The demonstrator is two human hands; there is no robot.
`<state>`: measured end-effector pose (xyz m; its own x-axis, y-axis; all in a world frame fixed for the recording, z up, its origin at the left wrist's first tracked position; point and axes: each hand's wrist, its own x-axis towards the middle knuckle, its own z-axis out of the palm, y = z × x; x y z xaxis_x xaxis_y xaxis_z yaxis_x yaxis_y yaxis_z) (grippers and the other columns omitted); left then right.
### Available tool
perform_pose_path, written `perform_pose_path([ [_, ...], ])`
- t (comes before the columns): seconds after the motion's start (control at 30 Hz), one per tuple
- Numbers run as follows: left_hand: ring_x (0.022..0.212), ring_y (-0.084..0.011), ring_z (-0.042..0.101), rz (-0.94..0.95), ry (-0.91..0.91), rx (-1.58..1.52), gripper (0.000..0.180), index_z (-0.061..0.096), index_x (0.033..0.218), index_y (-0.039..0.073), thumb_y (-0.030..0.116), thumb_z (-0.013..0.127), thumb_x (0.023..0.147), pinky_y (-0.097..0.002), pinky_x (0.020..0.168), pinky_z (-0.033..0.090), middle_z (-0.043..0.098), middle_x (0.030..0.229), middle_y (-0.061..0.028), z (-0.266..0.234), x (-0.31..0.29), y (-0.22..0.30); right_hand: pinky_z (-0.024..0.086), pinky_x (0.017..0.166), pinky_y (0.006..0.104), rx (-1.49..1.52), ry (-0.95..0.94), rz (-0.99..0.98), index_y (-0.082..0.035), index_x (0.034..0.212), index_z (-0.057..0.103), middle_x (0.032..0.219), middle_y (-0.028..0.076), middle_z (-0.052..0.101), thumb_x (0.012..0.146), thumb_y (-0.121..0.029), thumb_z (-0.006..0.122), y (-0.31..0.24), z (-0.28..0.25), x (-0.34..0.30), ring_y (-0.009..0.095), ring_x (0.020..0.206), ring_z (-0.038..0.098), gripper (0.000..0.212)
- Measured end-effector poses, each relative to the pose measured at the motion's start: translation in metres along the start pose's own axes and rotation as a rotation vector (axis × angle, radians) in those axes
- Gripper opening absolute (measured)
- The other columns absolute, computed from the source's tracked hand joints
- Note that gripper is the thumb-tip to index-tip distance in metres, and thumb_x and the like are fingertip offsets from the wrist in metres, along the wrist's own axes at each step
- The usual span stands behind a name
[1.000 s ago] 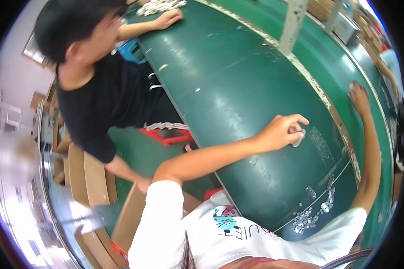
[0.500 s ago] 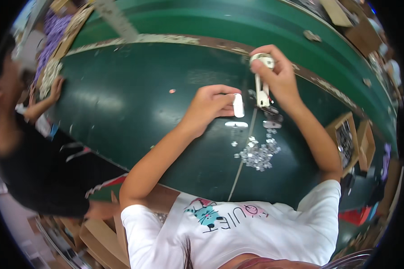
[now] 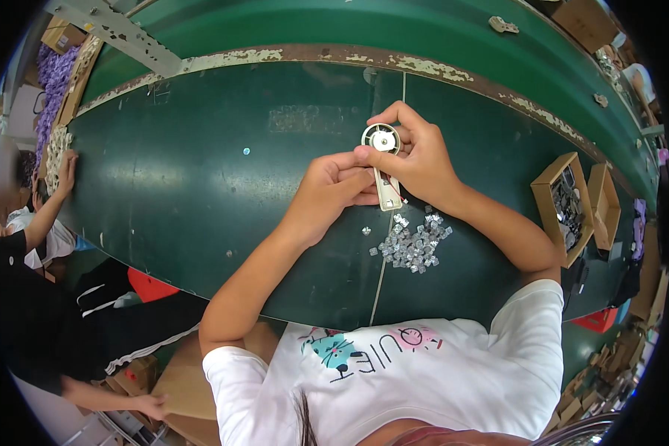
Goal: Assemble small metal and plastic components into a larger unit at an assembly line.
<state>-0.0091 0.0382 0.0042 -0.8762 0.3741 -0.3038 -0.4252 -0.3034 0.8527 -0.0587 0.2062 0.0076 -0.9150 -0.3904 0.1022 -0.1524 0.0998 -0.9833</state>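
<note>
A cream handheld fan housing (image 3: 389, 195), with a round head and a long handle, is held over the dark green table. Inside its round head sits a white hub, and thin red wire shows along the handle. My right hand (image 3: 421, 160) is closed on the round head, thumb across its lower part. My left hand (image 3: 334, 186) is closed at the left edge of the handle, its fingertips partly hidden. Just below the handle lies a loose pile of small shiny clear-silver pieces (image 3: 412, 249), with one piece (image 3: 366, 231) apart to its left.
On the right stand an open cardboard box (image 3: 569, 208) of dark parts and another cardboard box (image 3: 603, 208). A green conveyor belt (image 3: 334, 26) runs beyond the table's worn far rail (image 3: 305, 53). At left a person in black (image 3: 37, 297) sits near purple parts (image 3: 57, 78).
Both hands have come together on the fan housing, which moved left and nearer. The white oblong piece in my left hand and the parts beside the pile no longer show. My view has shifted.
</note>
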Motion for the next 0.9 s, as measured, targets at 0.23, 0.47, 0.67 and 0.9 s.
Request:
perform_pose_path([
  [0.23, 0.093, -0.0155, 0.067, -0.001, -0.012, -0.028, 0.025, 0.061, 0.114, -0.006, 0.01, 0.052, 0.097, -0.028, 0.084, 0.056, 0.067, 0.105, -0.0112, -0.002, 0.001, -0.004, 0.041, 0.047, 0.0221, -0.013, 0.027, 0.037, 0.0, 0.096, 0.053, 0.066, 0.003, 0.064, 0.08, -0.024, 0.079, 0.002, 0.002, 0.0, 0.004, 0.056, 0.056, 0.039],
  [0.47, 0.096, -0.0171, 0.066, -0.027, -0.008, -0.124, 0.024, 0.06, 0.114, -0.005, 0.009, 0.055, 0.095, -0.0324, 0.09, 0.054, 0.067, 0.104, -0.012, -0.004, 0.002, -0.007, 0.042, 0.048, 0.0224, -0.064, 0.08, -0.007, 0.0, 0.096, 0.053, 0.068, 0.004, 0.065, 0.08, -0.024, 0.079, 0.006, 0.004, -0.002, 0.005, 0.057, 0.057, 0.039],
  [0.67, 0.097, -0.0166, 0.066, -0.01, -0.007, -0.116, 0.025, 0.058, 0.116, -0.003, 0.005, 0.059, 0.093, -0.0321, 0.089, 0.054, 0.067, 0.106, -0.0109, -0.001, 0.0, -0.007, 0.042, 0.049, 0.0225, -0.072, 0.078, -0.041, 0.0, 0.097, 0.053, 0.069, 0.005, 0.065, 0.08, -0.023, 0.079, 0.01, 0.004, -0.003, 0.005, 0.058, 0.057, 0.039],
  [0.9, 0.093, -0.0123, 0.065, -0.008, -0.01, -0.123, 0.028, 0.058, 0.118, -0.002, 0.009, 0.063, 0.092, -0.0262, 0.085, 0.053, 0.067, 0.103, -0.0079, -0.002, 0.0, -0.01, 0.043, 0.05, 0.0228, -0.08, 0.072, -0.052, 0.0, 0.101, 0.052, 0.07, 0.005, 0.066, 0.082, -0.021, 0.078, 0.012, 0.004, -0.004, 0.005, 0.059, 0.057, 0.038],
])
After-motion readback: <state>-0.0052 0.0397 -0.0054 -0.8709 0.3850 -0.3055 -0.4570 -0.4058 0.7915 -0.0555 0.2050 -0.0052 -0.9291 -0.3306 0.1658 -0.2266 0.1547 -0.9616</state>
